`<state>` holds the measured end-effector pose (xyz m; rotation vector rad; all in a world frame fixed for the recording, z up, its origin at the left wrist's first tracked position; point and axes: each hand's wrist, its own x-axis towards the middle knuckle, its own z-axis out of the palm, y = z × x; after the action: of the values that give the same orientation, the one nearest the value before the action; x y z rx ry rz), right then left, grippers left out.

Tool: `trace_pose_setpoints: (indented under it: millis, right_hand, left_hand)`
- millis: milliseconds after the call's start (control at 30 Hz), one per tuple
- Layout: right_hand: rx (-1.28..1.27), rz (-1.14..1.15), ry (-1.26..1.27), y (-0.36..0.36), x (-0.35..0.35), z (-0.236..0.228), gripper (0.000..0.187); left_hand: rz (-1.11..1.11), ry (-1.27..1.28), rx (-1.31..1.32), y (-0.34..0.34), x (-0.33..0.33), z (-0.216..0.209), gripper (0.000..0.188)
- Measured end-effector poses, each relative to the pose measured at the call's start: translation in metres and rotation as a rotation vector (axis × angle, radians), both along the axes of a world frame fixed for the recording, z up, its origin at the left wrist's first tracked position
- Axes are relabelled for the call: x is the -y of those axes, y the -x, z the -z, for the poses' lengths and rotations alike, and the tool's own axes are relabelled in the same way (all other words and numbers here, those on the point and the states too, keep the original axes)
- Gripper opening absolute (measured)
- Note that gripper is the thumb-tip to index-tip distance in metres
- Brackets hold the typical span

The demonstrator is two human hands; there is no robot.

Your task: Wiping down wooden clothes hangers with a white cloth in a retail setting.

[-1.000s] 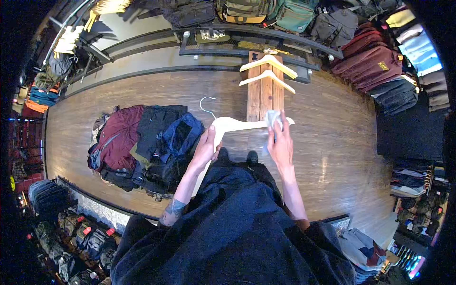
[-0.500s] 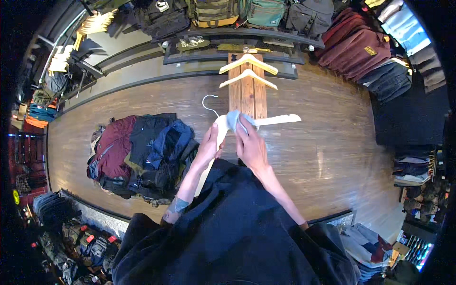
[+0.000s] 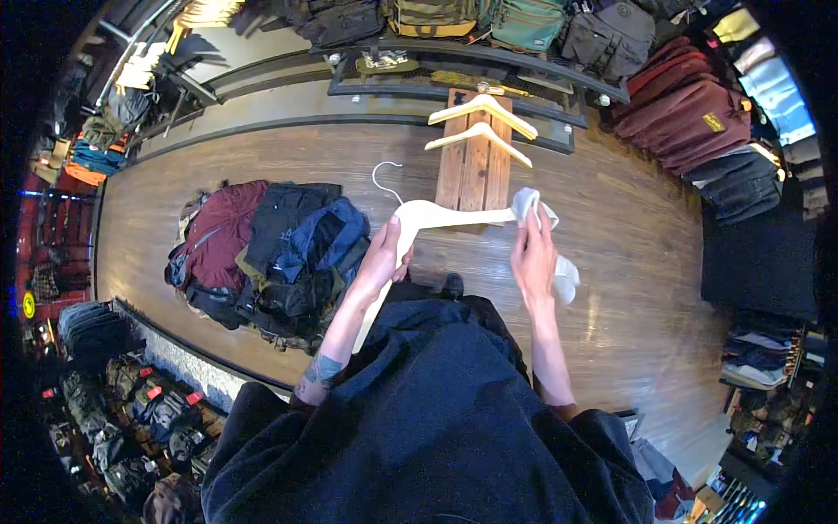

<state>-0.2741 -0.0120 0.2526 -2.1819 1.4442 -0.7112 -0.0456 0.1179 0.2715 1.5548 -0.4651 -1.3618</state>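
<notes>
Glare streaks the brown floor (image 3: 624,288), and fisheye distortion bends lines near dark corners.

The hanger (image 3: 471,217) in the left hand (image 3: 379,259) is creamy white, its hook (image 3: 381,177) pale silver. The cloth (image 3: 525,203) in the right hand (image 3: 534,258) is whitish grey. Two further hangers (image 3: 483,106), yellowish, show against the far end of a reddish-brown panel (image 3: 474,182) striped lengthwise by plank lines. The floor (image 3: 620,349) is brown with streaky wood grain. Toward its left edge lie a maroon jacket (image 3: 229,214), a charcoal garment (image 3: 284,214) and a bright navy-blue garment (image 3: 316,242). Beyond the floor's far edge, a dark shelf (image 3: 471,51) carries an olive-and-tan backpack (image 3: 432,16), a teal backpack (image 3: 528,22) and a grey backpack (image 3: 611,42). The person's top (image 3: 419,419) is blue-black; a bluish-grey tattoo (image 3: 323,368) patterns the left forearm.
</notes>
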Motion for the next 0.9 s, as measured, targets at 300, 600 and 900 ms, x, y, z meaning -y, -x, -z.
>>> trace_pose_setpoints:
  millis: [300, 600, 900]
  right_hand:
    - [0.146, -0.346, -0.028, -0.083, -0.047, -0.006, 0.032]
    - [0.102, -0.207, 0.069, -0.031, 0.008, 0.001, 0.029]
    - [0.077, -0.169, 0.029, -0.043, 0.005, 0.002, 0.032]
  left_hand:
    - [-0.022, -0.025, 0.02, 0.0, 0.009, -0.005, 0.047]
    - [-0.07, 0.035, 0.007, -0.018, 0.005, -0.01, 0.05]
    - [-0.043, 0.026, 0.025, -0.005, 0.017, -0.012, 0.049]
